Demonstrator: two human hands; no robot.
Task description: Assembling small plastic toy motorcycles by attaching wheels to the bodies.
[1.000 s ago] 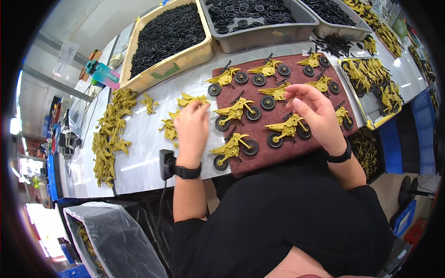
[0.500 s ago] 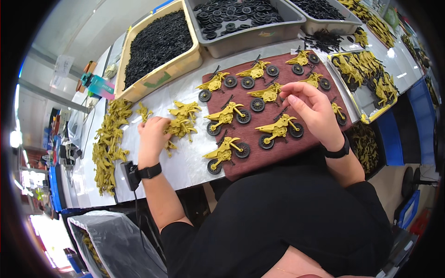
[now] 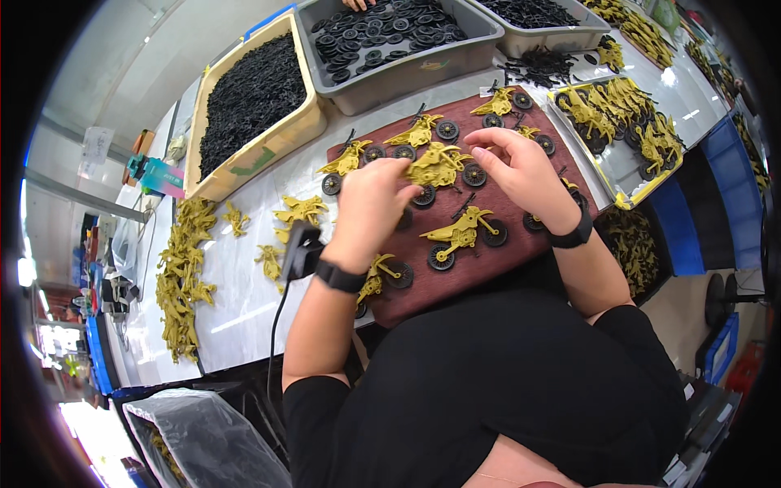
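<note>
My left hand (image 3: 370, 207) reaches over the maroon mat (image 3: 407, 305), gripping a yellow toy motorcycle body (image 3: 435, 165), slightly blurred, between thumb and fingers. Just right of that body is my right hand (image 3: 533, 183), its fingers curved and thumb and forefinger slightly apart, with nothing visible between them. Around both hands, several toy motorcycles with black wheels lie on the mat, such as a yellow motorcycle (image 3: 460, 234) below the hands and a yellow motorcycle (image 3: 421, 132) above. My left hand and forearm hide some of them.
Left of the mat are loose yellow bodies (image 3: 299, 211) and a long yellow pile (image 3: 185, 276). Behind stand a cream bin (image 3: 313, 122) of black parts and a grey bin (image 3: 407, 85) of wheels, with another person's hand (image 3: 358, 4). A yellow-rimmed tray (image 3: 626, 199) holds motorcycles at right.
My left hand has moved right from the loose yellow bodies to above the mat, bringing one body with it. My right hand stays over the mat. Another person's hand has appeared at the grey bin.
</note>
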